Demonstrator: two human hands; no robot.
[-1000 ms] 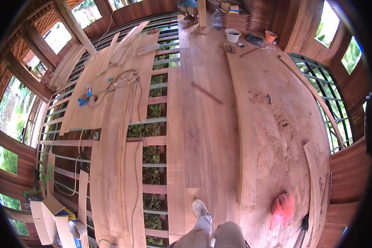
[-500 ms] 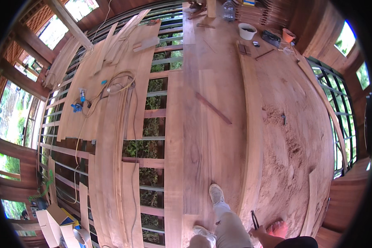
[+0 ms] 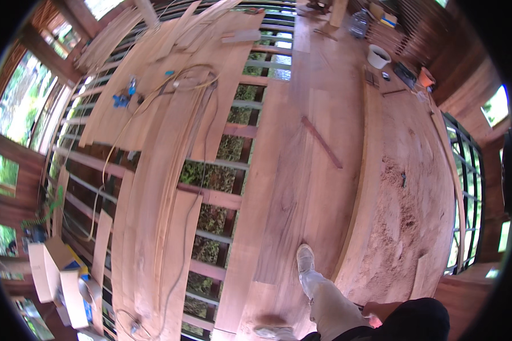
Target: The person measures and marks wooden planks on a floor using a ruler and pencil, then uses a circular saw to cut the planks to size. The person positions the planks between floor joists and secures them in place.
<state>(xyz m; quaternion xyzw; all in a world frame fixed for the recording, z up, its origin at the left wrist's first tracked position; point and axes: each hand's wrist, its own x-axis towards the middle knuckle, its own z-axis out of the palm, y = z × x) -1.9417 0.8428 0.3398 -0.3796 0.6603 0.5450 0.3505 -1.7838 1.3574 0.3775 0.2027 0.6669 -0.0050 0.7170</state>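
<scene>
The person was mid-stride across the wooden floor boards (image 3: pixel 301 170), one pale shoe (image 3: pixel 305 258) planted near the open joists (image 3: pixel 222 187); the next step likely called for careful footing. Neither hand was visible, so no grip could be told. A dark sleeve (image 3: pixel 421 318) was cut off at the near edge.
</scene>
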